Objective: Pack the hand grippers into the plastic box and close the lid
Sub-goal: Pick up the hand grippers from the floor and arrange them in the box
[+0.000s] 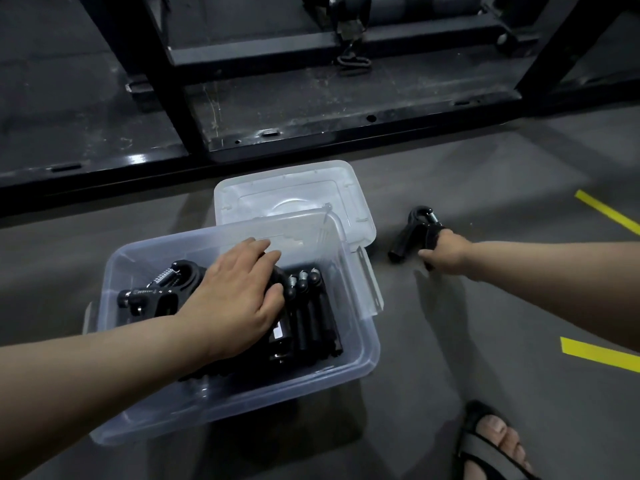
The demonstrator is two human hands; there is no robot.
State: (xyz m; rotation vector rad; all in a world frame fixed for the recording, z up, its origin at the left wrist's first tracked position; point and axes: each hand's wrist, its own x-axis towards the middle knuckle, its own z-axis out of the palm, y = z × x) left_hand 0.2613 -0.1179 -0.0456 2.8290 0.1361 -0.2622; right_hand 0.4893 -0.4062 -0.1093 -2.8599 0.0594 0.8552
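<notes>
Nearest: sandalled foot [491,441] at bottom R of the floor [485,323], yellow tape [599,355] strips near the floor's R edge. Plastic box [242,407] sits open on the floor, centre-left.

L hand [239,292] is inside the box, fingers mostly straight and spread, lying flat on the packed hand grippers [311,306]. It looks like pressing/steadying, not a grip. The black grippers fill the box's middle and R side, several side by side, springs toward the far wall.

R hand [446,252] is well apart from L, out on the floor past the box's R edge. Fingers are curled round one handle of the loose hand gripper [412,233], which looks to be touching the floor.

Lid [294,192] is off, lying behind the box's far R corner and partly hidden by it. Farthest: black metal frame [311,133] across the floor's far edge.

Step, my read: packing is nearly done; this is the only loose gripper in view, prob. the last. Next: lift it, carry it left over the R rim and lay it alongside the row; L hand needs to clear space. Then fetch the lid, seat it, press shut.
</notes>
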